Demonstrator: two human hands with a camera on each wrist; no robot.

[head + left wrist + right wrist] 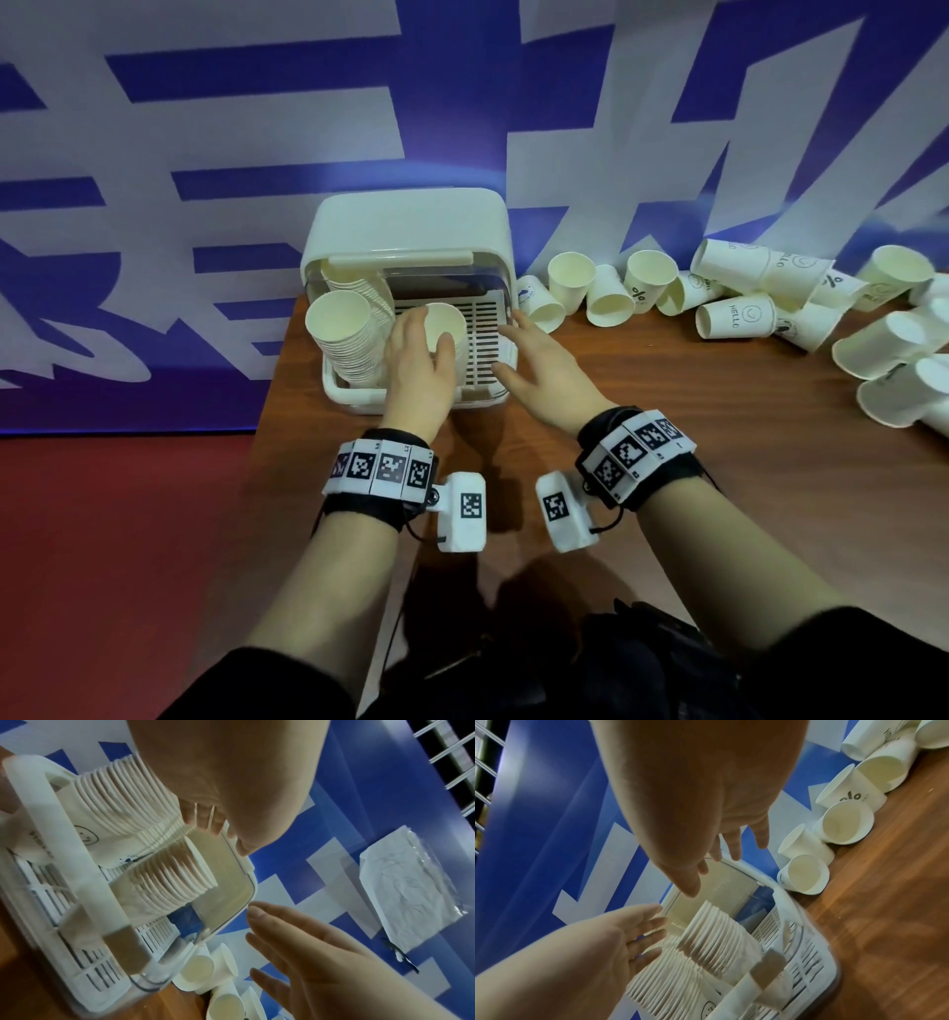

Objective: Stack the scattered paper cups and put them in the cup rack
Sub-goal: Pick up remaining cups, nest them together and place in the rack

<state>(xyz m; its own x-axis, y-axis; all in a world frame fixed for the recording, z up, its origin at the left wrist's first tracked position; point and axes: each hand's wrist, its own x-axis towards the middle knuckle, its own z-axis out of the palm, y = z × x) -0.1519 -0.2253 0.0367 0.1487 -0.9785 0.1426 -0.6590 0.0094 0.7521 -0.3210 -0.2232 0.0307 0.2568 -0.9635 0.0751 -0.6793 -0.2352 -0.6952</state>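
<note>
The white cup rack (343, 394) stands open at the table's back left corner and holds two leaning stacks of paper cups. One stack (339, 329) (123, 801) fills the left side. The other stack (445, 321) (174, 878) (718, 939) leans in the middle. My left hand (421, 339) (218, 791) (603, 943) is at the middle stack with straight fingers, the thumb at its top rim. My right hand (518, 349) (308, 953) (680, 801) hovers spread over the rack's slotted floor (488, 334) and holds nothing.
Several loose paper cups (734, 318) (805, 874) lie scattered along the back and right of the wooden table (667, 488), some tipped over. The rack's raised lid (411, 221) stands behind the stacks. A blue and white banner (205, 154) hangs close behind the table.
</note>
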